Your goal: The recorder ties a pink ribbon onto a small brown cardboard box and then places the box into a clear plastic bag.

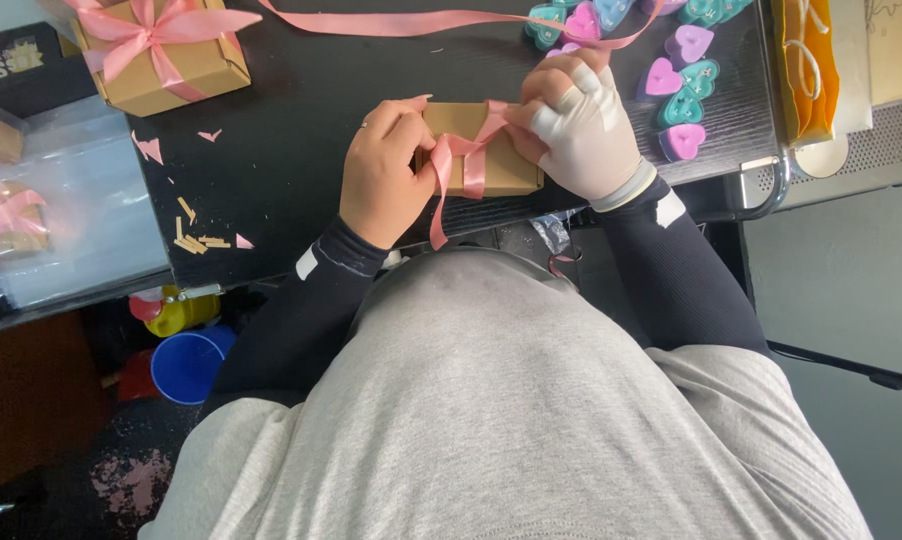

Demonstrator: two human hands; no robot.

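Pink satin ribbon is crossing the top of a small kraft cardboard box, which is sitting at the near edge of the black table, directly in front of the person. The left hand, bare with a ring on one finger, is pressing on the left end of the box, fingers curled over the ribbon where it is crossing. The right hand, in a white glove, is pinching the ribbon at the box's right side, fingers clenched around a loop. One tail is hanging down off the table edge toward the lap; the other is running up and away across the table in a long curve. A finished box with a pink bow is sitting at far left; heart-shaped candles in pink, purple and teal are lying just right of the gloved hand; paper scraps are littering the near left. Risk, as judged: the box is overhanging close to the edge, so a hard tug could be pulling it off. The crossing could be slackening if the left fingers are lifting early, and the satin looks slippery. The long tail could be snagging the candles.
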